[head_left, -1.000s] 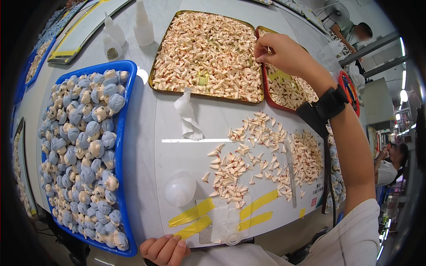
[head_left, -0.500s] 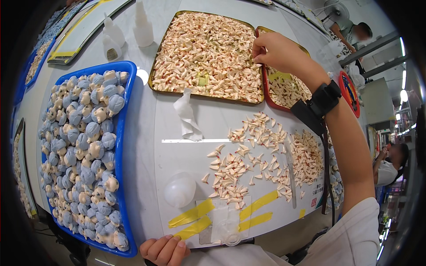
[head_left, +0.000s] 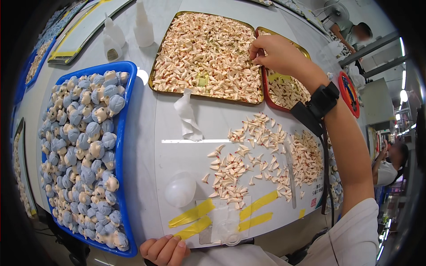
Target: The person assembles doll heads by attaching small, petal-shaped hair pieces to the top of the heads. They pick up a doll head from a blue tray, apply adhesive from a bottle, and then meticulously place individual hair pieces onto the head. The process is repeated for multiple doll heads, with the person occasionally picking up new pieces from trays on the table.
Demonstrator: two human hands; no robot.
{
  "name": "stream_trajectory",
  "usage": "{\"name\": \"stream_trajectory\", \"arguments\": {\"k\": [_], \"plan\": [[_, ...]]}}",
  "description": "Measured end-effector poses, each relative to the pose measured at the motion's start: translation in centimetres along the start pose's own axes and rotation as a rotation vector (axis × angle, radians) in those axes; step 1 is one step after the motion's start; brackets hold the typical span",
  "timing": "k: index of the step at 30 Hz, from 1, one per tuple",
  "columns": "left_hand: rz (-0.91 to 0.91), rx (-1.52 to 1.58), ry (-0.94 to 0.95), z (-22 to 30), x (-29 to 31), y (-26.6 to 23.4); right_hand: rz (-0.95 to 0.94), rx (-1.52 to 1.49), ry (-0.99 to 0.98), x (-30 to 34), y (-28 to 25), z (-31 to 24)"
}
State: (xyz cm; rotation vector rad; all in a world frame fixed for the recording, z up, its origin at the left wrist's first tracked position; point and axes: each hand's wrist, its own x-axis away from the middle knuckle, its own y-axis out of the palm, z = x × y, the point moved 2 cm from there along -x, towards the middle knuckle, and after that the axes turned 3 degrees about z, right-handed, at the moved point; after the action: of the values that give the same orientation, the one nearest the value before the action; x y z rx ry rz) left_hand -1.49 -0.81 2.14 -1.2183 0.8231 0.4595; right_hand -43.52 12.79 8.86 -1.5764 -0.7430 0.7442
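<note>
My right hand (head_left: 277, 52) reaches over the right edge of the big tray (head_left: 208, 98), which is filled with small cream tapered pieces with red tips (head_left: 199, 48). Its thumb and fingers are pinched together; whatever is between them is too small to make out. Beneath its wrist lies a narrower red-edged tray (head_left: 271, 101) with more of these pieces. Down at the table's front edge, my left hand (head_left: 164, 251) is curled closed, and its palm is hidden. Loose tapered pieces (head_left: 230, 175) are spread over the table between my hands.
At the left stands a blue basket (head_left: 128, 133) of small blue-and-cream figure heads. White squeeze bottles (head_left: 143, 26) stand behind it. A crumpled tissue (head_left: 186, 117), a round translucent bottle (head_left: 180, 189), a metal blade (head_left: 291, 177) and yellow tape strips (head_left: 191, 213) lie on the table. Other people sit at the right.
My right hand has shifted very slightly left, staying over the tray's edge with its fingers pinched. The left hand and the things on the table look unchanged.
</note>
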Motion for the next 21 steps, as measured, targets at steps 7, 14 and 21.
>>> {"name": "stream_trajectory", "arguments": {"k": [7,14,21], "plan": [[-0.022,-0.050,-0.037,0.30,1.02,0.42,-0.018,-0.013,0.027,-0.14,0.37,0.11],[0.012,-0.003,0.001,-0.01,0.21,0.04,-0.002,-0.106,-0.006,0.26,0.14,-0.30],[0.032,-0.008,0.016,-0.14,0.18,0.17,-0.050,-0.217,0.070,0.16,0.02,-0.02]]}}
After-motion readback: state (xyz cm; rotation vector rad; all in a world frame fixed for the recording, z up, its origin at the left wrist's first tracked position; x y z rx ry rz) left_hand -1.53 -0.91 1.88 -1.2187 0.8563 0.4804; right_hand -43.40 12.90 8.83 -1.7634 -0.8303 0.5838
